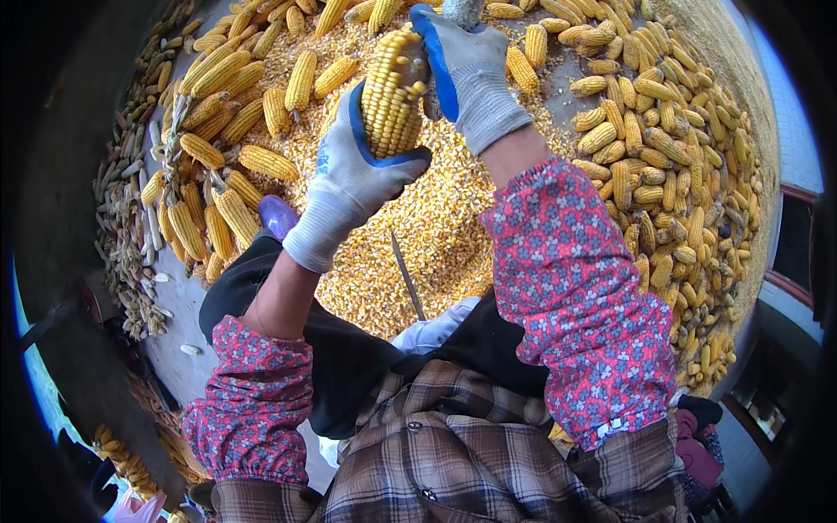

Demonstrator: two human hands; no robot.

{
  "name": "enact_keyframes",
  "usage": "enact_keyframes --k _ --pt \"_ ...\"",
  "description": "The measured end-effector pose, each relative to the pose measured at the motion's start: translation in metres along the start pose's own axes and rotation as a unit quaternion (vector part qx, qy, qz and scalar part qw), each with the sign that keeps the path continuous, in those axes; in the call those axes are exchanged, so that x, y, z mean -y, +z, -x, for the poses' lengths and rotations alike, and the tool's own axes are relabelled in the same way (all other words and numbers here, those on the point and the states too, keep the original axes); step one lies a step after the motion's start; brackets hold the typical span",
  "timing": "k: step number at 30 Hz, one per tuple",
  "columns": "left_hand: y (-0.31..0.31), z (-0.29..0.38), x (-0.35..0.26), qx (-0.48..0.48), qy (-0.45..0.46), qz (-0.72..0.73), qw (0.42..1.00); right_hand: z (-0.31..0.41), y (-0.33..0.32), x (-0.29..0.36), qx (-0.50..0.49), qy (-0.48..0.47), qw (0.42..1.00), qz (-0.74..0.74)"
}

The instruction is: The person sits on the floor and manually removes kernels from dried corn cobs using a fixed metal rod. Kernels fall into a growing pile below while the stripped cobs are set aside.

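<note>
My left hand, in a grey glove with blue coating, grips a partly shelled yellow corn cob. Its kernels are gone along part of the right side. My right hand, gloved the same way, is closed just right of that cob; a grey, rough-looking object shows at its top, and what its palm holds is mostly hidden. Below both hands spreads a heap of loose corn kernels. A narrow metal strip stands out of the heap, its lower end by a pale cloth between my legs.
Unshelled corn cobs lie at the upper left, with a tied bunch beneath. Many more cobs cover the right side. Bare cobs and husks lie farther left. A purple shoe tip shows beside my left wrist.
</note>
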State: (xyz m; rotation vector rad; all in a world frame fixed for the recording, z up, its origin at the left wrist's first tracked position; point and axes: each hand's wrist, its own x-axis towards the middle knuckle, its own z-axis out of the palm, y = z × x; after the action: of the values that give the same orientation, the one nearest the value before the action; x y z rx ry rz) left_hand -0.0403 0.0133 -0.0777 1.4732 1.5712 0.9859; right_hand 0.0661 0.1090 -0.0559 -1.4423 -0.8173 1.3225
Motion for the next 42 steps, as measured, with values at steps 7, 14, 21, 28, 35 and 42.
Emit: enact_keyframes --k 7,14,21,28,35,42 --pt "0.004 -0.006 0.005 -0.067 0.037 -0.179 0.981 -0.01 -0.017 -0.008 0.144 -0.032 0.988 -0.046" --pt "-0.007 -0.007 0.014 0.046 -0.046 0.135 0.989 -0.002 -0.002 -0.007 0.039 -0.111 0.981 0.153" --pt "-0.016 -0.004 0.006 0.117 -0.139 0.253 0.95 -0.011 -0.016 -0.009 0.207 -0.05 0.975 0.066" --pt "0.004 0.002 0.012 0.013 -0.084 0.004 0.996 0.004 0.004 -0.019 0.104 -0.14 0.953 0.249" --pt "-0.007 -0.002 0.003 0.053 -0.054 0.088 0.993 -0.013 -0.011 -0.014 0.208 -0.052 0.977 0.021" --pt "-0.009 -0.007 0.002 0.045 -0.069 -0.065 0.994 0.001 0.001 -0.025 0.081 -0.188 0.95 0.234"
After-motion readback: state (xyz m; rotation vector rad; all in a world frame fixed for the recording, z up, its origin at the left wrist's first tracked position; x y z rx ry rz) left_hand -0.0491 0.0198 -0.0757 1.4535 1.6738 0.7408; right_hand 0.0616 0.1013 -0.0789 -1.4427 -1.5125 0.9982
